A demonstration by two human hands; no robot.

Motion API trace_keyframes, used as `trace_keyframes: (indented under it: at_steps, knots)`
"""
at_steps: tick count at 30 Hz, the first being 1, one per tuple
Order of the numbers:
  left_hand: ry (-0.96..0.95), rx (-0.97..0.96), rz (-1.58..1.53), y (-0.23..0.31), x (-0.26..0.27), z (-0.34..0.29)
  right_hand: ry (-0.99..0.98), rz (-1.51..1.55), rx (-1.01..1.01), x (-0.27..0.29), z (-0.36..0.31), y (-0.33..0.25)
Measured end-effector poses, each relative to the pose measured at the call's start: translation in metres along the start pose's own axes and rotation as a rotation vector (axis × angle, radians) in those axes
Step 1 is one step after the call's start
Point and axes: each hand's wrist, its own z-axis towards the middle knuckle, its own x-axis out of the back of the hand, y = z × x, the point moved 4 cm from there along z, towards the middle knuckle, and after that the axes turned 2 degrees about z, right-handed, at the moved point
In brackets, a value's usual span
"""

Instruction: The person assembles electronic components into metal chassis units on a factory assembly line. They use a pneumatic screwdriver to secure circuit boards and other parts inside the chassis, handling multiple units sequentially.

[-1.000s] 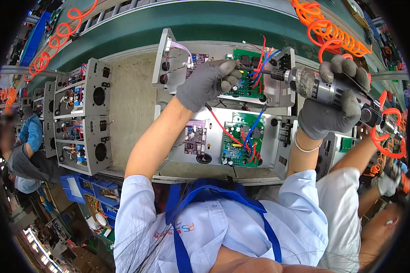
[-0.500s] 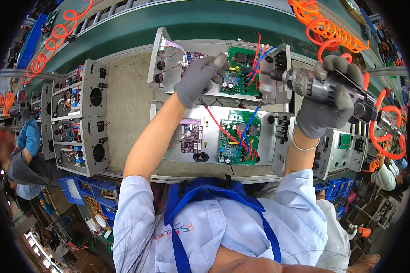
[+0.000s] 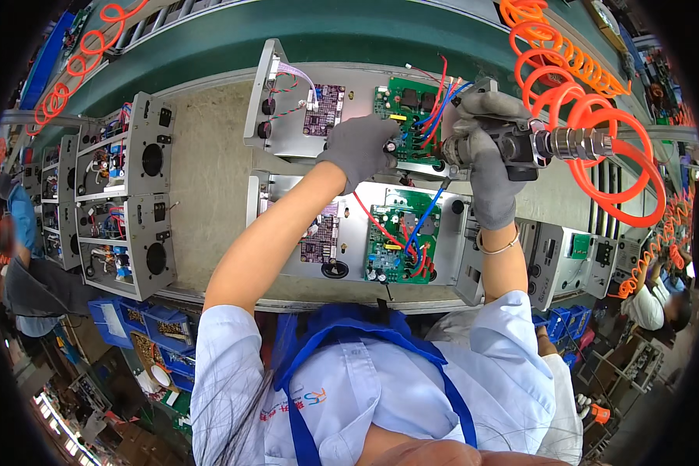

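My right hand (image 3: 493, 147), in a grey glove, is wrapped round a pneumatic screwdriver (image 3: 524, 147) above the right end of the far metal chassis (image 3: 266, 105). An orange coiled hose joins the tool's rear end. My left hand (image 3: 361, 149), also gloved, is closed with curled fingers at the near left corner of the green circuit board (image 3: 412, 101); whatever it pinches is hidden. Red and blue wires (image 3: 435, 113) rise from that board's right side. Left of it sits a small purple board (image 3: 325, 109). A similar open chassis (image 3: 287, 186) with a green board (image 3: 404, 241) lies nearer me.
Stacked grey chassis units (image 3: 124, 179) stand on the left of the bench. Another grey unit (image 3: 563, 264) is at the right. Orange coiled hoses (image 3: 621, 198) hang at the far right. Blue parts bins (image 3: 163, 334) sit below the bench's left edge. Other people are at both sides.
My right hand has moved left with the screwdriver, swinging its body round over the chassis's right end. My left hand has shifted nearer me and slightly right, to the green board's near corner.
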Motion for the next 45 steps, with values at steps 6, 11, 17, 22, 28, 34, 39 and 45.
trace_keyframes:
  at_steps: [6, 11, 17, 22, 28, 34, 39, 45]
  knots:
    - [-0.072, 0.029, 0.022, 0.002, 0.001, 0.002, -0.034, -0.023, 0.0, -0.006, 0.002, -0.001]
    - [-0.101, 0.059, -0.013, 0.002, 0.003, 0.002, 0.017, 0.023, -0.091, -0.009, 0.01, 0.004]
    - [-0.084, 0.073, -0.03, -0.001, 0.006, 0.003, -0.009, -0.057, -0.047, -0.009, 0.014, 0.007]
    - [-0.042, 0.035, -0.04, 0.0, 0.003, -0.004, 0.009, -0.018, -0.055, -0.011, 0.011, 0.003]
    - [-0.1, 0.089, -0.016, -0.001, 0.001, 0.001, -0.108, -0.003, -0.032, -0.019, 0.012, 0.005]
    - [-0.056, 0.041, -0.222, -0.007, 0.011, 0.002, -0.07, 0.034, -0.042, -0.019, 0.013, 0.001]
    - [0.015, 0.146, -1.382, -0.038, 0.027, -0.001, 0.017, 0.148, 0.029, -0.011, 0.023, -0.032]
    - [-0.146, 0.177, -1.697, -0.028, 0.032, 0.0, 0.09, 0.367, 0.335, -0.012, 0.038, -0.051]
